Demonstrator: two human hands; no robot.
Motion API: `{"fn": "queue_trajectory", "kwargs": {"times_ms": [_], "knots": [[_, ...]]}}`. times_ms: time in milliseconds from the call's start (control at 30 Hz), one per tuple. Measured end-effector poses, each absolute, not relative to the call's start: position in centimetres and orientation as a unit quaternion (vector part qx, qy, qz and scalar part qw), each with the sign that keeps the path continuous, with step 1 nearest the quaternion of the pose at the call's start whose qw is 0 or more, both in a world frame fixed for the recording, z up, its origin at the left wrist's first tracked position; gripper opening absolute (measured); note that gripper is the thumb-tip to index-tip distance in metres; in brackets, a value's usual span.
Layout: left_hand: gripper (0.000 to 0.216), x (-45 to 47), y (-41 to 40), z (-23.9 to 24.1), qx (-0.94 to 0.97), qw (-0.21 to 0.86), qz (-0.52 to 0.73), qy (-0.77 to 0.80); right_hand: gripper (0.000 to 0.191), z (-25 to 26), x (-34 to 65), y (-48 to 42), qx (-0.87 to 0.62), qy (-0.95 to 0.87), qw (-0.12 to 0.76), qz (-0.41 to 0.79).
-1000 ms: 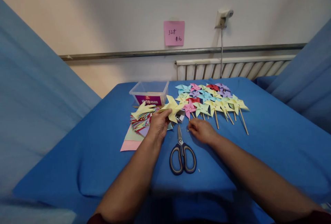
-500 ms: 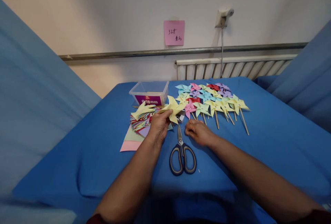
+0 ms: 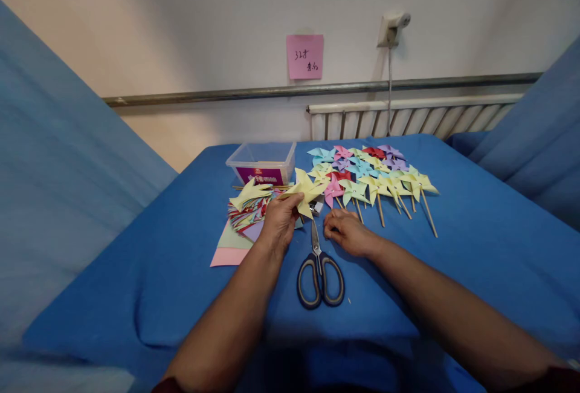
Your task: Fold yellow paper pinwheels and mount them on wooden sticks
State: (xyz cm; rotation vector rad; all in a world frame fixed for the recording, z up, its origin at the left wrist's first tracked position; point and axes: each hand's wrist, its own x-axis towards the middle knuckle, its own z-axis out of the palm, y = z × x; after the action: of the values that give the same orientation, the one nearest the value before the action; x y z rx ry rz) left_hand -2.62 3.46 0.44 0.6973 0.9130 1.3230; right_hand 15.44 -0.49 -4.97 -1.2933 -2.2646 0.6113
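My left hand (image 3: 281,219) pinches a yellow paper pinwheel head (image 3: 304,192) between thumb and fingers, holding it above the table. To the right, my right hand (image 3: 347,231) rests low over the cloth with its fingers curled together; whatever they hold, if anything, is too small to make out. Between the hands lie scissors (image 3: 319,278) with dark blue handles, blades closed and pointing away from me. Behind the left hand is a stack of coloured paper pieces (image 3: 248,211), a yellow one on top. Several finished pinwheels (image 3: 362,184) on wooden sticks lie in rows beyond my right hand.
A clear plastic box (image 3: 261,166) with a purple label stands at the back. Green and pink paper sheets (image 3: 230,255) lie left of my left hand. Blue cloth covers the table (image 3: 149,260). A radiator (image 3: 417,116) and a metal rail (image 3: 254,92) run along the wall.
Almost nothing differs. Both hands stay in place, with only a very slight shift of the right fingers and of the view.
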Motion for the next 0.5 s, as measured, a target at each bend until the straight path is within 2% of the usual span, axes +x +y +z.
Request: {"fn": "queue_trajectory", "kwargs": {"times_ms": [333,500], "knots": [[0.034,-2.73,3.76,0.0,0.311,0.639,0.574,0.408,0.004,-4.25,15.13,-0.46,-0.496,-0.821,0.218,0.181],[0.032,-2.68,3.64,0.24,0.308,0.635,0.58,0.408,0.012,-4.52,15.51,-0.34,-0.518,-0.81,0.221,0.164]]}}
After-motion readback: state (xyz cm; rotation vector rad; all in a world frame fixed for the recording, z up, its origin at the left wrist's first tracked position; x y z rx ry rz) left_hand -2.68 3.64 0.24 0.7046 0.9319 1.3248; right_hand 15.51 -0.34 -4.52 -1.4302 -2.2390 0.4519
